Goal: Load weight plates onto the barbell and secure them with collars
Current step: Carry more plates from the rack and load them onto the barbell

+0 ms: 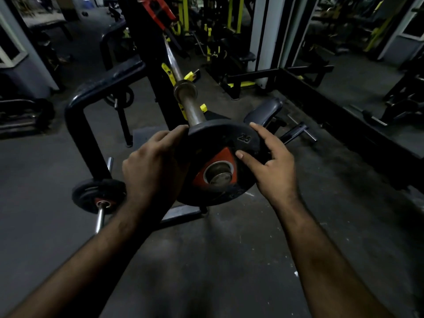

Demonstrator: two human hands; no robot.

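A small black weight plate (220, 143) with a red triangular hub, marked 2.5, sits on the near end of the barbell sleeve (191, 106). The sleeve's tip shows through the plate's hole. The steel barbell runs away from me up to the rack. My left hand (153, 166) grips the plate's left rim. My right hand (273, 164) holds the right rim, thumb on the plate's face and fingers curled behind. No collar is visible on the sleeve.
A black rack frame (78, 120) stands at the left, with another small red-hubbed plate (98, 196) on a chrome peg low beside it. A padded bench end (263, 111) lies right behind the plate. Yellow and black machines fill the background; dark rubber floor lies below.
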